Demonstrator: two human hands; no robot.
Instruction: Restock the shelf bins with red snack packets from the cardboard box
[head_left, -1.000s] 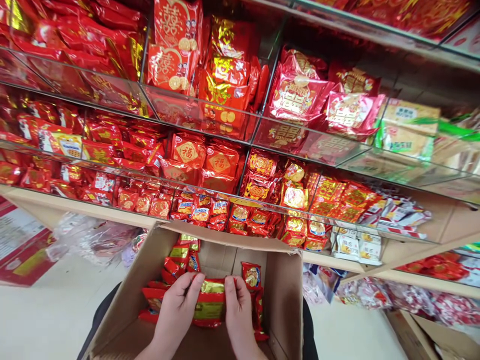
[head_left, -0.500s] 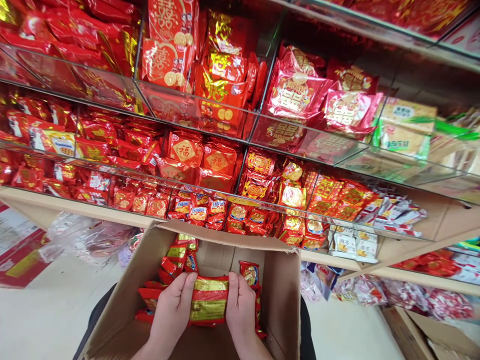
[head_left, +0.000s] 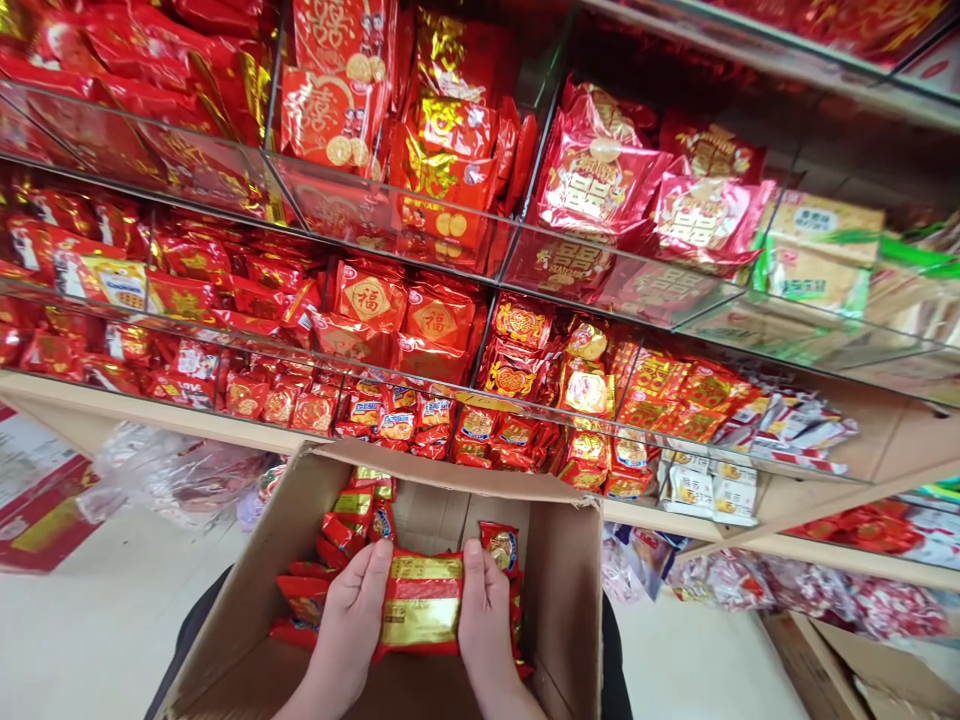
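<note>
Both my hands are down inside an open cardboard box (head_left: 566, 590) in front of me. My left hand (head_left: 352, 615) and my right hand (head_left: 486, 610) press from either side on a stack of red and gold snack packets (head_left: 420, 600), fingers closed along its edges. More loose red packets (head_left: 352, 515) lie in the box at the far left and behind my right hand. The box's back flap (head_left: 450, 472) reaches up to the lowest shelf.
Glass-fronted shelves (head_left: 405, 235) packed with red and gold packets rise ahead in several tiers. White packets (head_left: 709, 490) sit at the lower right. A plastic bag (head_left: 176, 475) lies on the floor at left, another carton (head_left: 862, 670) at the lower right.
My hands have drawn the stack of packets together and lifted it slightly; the view has shifted a little upward.
</note>
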